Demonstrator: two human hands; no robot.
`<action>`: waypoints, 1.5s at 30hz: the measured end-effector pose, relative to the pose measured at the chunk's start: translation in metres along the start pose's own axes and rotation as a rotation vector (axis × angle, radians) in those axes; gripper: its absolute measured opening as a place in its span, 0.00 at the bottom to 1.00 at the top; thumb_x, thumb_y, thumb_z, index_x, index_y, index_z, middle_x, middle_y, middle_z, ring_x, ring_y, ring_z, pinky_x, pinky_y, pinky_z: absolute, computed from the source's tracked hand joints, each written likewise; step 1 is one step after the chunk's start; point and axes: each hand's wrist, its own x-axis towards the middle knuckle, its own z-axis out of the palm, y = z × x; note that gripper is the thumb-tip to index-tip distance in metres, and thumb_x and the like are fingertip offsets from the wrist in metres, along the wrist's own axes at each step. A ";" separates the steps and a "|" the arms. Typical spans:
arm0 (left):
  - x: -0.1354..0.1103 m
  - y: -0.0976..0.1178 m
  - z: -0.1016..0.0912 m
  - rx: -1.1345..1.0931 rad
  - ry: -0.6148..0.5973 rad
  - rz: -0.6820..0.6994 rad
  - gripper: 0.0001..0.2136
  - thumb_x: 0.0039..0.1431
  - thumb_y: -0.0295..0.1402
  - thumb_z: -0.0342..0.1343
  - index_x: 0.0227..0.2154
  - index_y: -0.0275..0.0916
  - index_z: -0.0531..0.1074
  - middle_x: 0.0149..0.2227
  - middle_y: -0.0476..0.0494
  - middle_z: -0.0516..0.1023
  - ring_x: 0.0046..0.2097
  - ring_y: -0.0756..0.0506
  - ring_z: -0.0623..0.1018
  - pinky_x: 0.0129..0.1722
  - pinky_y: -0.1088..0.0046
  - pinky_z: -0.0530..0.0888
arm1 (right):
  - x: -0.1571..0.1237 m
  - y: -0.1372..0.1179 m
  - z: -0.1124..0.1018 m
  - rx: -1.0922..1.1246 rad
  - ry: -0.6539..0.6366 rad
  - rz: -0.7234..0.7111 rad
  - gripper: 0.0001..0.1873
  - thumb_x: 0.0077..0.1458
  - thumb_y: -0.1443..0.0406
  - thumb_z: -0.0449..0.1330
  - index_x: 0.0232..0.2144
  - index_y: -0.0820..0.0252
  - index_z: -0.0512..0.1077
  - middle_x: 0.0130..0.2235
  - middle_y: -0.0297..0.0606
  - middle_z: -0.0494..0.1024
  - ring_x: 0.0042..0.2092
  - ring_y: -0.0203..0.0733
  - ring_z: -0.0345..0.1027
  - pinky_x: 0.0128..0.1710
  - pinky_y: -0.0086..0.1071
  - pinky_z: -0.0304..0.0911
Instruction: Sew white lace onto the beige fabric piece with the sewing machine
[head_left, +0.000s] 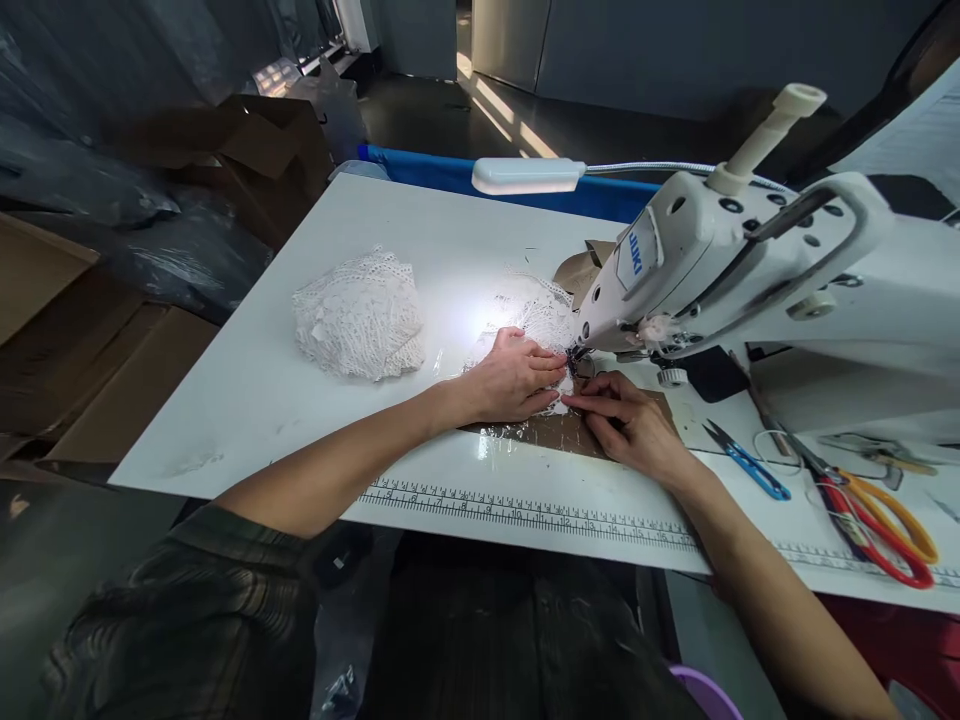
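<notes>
My left hand [517, 378] lies flat, palm down, on a piece of white lace [541, 308] beside the needle area of a white sewing machine [660, 265]. Its fingers are stretched toward the presser foot [576, 358], which is partly hidden. From the other side, my right hand [634, 418] rests at the lace's near edge. Its index finger reaches out to touch the lace, and the thumb is apart from it. Brown sheet material [555, 432] shows beneath both hands. A bundle of similar white lace [360, 318] sits on the left of the table.
Blue thread snips [748, 465] and scissors with red and orange handles [885, 520] lie right of my right hand. A lamp [529, 175] reaches over the white table [300, 420]. A printed ruler [525, 512] follows the front edge. Cardboard boxes [255, 150] stand at left.
</notes>
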 end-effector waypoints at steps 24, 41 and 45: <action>0.000 0.012 -0.009 0.117 -0.054 -0.021 0.15 0.71 0.33 0.43 0.53 0.39 0.70 0.55 0.40 0.72 0.53 0.41 0.74 0.61 0.44 0.60 | -0.003 -0.001 0.002 0.020 -0.006 0.014 0.22 0.59 0.71 0.53 0.50 0.49 0.76 0.46 0.41 0.73 0.47 0.44 0.72 0.46 0.41 0.72; -0.005 0.011 -0.001 0.172 0.098 0.017 0.14 0.69 0.33 0.44 0.49 0.37 0.72 0.49 0.40 0.74 0.51 0.42 0.74 0.60 0.47 0.62 | -0.005 -0.001 0.006 0.022 0.006 0.016 0.21 0.59 0.71 0.52 0.49 0.48 0.76 0.45 0.41 0.72 0.43 0.42 0.73 0.40 0.35 0.74; 0.002 0.005 -0.006 0.146 0.148 -0.011 0.14 0.70 0.32 0.42 0.47 0.36 0.72 0.48 0.40 0.75 0.47 0.45 0.74 0.61 0.50 0.60 | -0.004 -0.002 0.006 0.011 0.027 0.022 0.21 0.60 0.71 0.52 0.48 0.46 0.77 0.44 0.40 0.72 0.42 0.41 0.72 0.40 0.35 0.73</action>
